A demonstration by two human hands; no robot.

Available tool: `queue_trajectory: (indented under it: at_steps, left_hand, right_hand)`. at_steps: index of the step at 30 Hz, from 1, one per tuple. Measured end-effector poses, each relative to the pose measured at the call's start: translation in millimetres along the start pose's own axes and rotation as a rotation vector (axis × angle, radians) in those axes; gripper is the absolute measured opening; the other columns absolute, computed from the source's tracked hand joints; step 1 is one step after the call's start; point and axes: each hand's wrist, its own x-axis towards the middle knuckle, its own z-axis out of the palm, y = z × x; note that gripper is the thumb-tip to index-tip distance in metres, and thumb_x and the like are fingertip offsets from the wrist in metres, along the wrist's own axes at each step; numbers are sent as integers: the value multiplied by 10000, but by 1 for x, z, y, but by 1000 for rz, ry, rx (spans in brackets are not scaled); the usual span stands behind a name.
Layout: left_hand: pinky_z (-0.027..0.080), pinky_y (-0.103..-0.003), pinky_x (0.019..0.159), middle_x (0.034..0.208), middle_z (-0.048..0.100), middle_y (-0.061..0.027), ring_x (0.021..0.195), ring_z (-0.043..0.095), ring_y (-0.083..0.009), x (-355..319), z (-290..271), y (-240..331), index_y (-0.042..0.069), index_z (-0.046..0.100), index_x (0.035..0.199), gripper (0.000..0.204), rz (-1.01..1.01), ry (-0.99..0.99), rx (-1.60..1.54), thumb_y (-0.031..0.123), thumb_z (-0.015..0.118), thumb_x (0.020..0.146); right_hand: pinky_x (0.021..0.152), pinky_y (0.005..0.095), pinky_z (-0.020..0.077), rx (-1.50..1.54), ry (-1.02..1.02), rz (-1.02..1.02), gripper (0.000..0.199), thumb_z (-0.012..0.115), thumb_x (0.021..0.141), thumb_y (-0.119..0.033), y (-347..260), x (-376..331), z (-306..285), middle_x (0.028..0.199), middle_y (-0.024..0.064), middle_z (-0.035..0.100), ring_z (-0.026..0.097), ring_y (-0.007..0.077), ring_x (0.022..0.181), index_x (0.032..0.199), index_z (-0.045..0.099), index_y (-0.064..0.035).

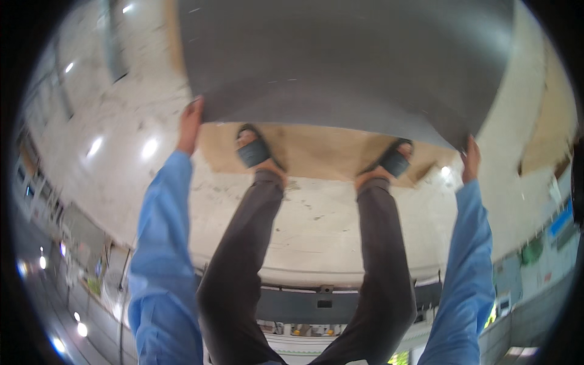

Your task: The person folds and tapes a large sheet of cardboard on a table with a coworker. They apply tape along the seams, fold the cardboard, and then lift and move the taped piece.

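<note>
A large dark grey sheet [347, 67] spreads across the upper middle and runs out of the top of the picture. At its near left corner my left hand [191, 125] is closed on the edge. My right hand [471, 159] pinches the near right corner, where the sheet bends down a little. Between the hands the near edge crosses just beyond my feet, in dark open-toed slides [252, 146]. Under the sheet and my feet lies brown paper [316, 152].
I stand on a white, scuffed surface [316, 237] that reflects lamps. More brown paper [547, 115] lies at the right. A grey metal strip [112, 48] is at the upper left. Shelves and equipment line the bent lower rim.
</note>
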Motion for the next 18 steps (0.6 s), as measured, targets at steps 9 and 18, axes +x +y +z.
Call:
queue_trajectory:
  at_steps: [9, 18]
  left_hand:
    - [447, -409, 895, 1063, 650, -232, 990, 593, -323, -140, 38, 8, -88, 615, 1087, 628, -246, 313, 80, 515, 483, 973]
    - [471, -335, 828, 1124, 606, -83, 962, 562, -165, -125, 20, 15, 8, 505, 1294, 742, -668, 182, -1142, 661, 435, 949]
  right_hand:
    - [926, 351, 478, -484, -107, -631, 243, 617, 960, -211, 30, -134, 112, 1069, 145, 695, 647, 248, 996, 1086, 662, -8]
    - [872, 456, 499, -801, -799, -1151, 255, 596, 909, -150, -282, -336, 304, 1100, 169, 637, 599, 372, 1036, 1146, 612, -58]
